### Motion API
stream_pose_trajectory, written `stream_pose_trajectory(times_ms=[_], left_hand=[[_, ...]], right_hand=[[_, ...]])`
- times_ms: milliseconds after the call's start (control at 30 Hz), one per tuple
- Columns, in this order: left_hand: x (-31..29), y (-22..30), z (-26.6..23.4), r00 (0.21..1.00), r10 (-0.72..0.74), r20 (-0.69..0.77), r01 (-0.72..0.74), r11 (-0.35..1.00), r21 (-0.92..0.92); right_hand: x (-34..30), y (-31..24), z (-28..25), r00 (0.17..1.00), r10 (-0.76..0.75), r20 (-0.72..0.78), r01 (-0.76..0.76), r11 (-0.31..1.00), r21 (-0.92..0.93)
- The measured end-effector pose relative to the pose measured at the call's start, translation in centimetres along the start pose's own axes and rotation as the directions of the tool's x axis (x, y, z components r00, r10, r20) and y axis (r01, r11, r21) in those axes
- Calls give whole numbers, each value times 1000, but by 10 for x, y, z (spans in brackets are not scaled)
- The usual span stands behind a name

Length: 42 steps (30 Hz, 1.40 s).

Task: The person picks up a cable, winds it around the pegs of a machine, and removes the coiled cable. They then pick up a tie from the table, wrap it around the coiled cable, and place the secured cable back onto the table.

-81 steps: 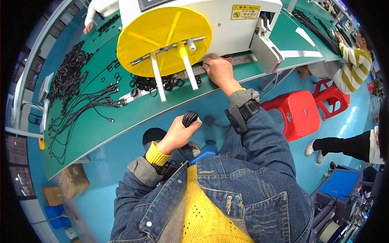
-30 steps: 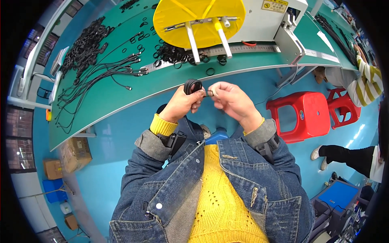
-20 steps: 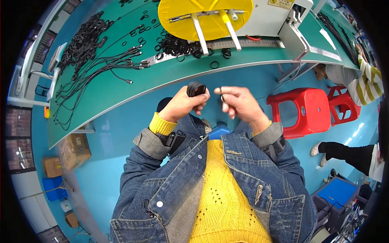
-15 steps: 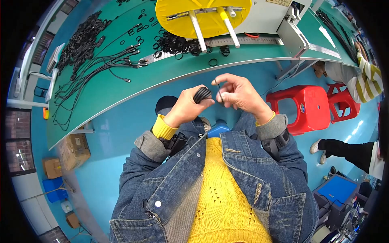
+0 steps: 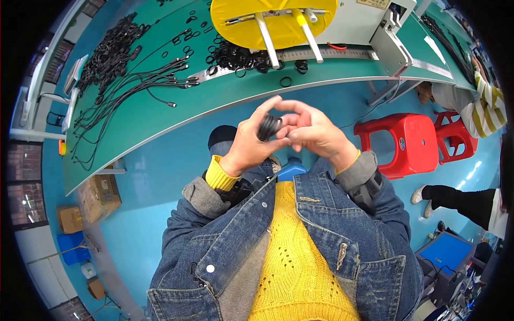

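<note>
Mid-frame, the left hand [image 5: 247,142] pinches a black coil [image 5: 269,128]; the right hand [image 5: 317,134] curls at its right side, whether pinching anything I can't tell.

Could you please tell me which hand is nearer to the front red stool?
Right. The right hand is to the left of the front red stool, apart from it; the left hand, around the black coil, is farther left, beyond the right hand.

The black cable coil [image 5: 269,127] is blurred and partly hidden by the left hand [image 5: 247,142]; the yellow disc [image 5: 241,36] is cropped above.
</note>
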<state>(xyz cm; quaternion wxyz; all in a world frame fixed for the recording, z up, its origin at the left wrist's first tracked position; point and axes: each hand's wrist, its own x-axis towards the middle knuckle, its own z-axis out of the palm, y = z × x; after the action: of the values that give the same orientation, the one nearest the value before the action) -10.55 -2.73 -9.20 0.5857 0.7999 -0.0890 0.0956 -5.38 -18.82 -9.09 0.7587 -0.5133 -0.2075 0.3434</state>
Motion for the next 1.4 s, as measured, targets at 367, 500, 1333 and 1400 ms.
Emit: stream_pose_trajectory(times_ms=[367,500,1333,1400], left_hand=[[-3,-15,2,975,216,49,-220,969,114],[-16,-53,4,987,155,36,-160,961,227],[112,-164,-351,946,-32,-323,315,322,893],[111,-160,-348,945,-119,-304,325,249,912]], right_hand=[[11,-16,37,870,-441,221,239,-15,-971],[25,9,51,906,-385,175,174,-37,-984],[20,76,-40,872,467,-150,-446,629,-637],[23,72,-38,876,458,-154,-441,629,-640]])
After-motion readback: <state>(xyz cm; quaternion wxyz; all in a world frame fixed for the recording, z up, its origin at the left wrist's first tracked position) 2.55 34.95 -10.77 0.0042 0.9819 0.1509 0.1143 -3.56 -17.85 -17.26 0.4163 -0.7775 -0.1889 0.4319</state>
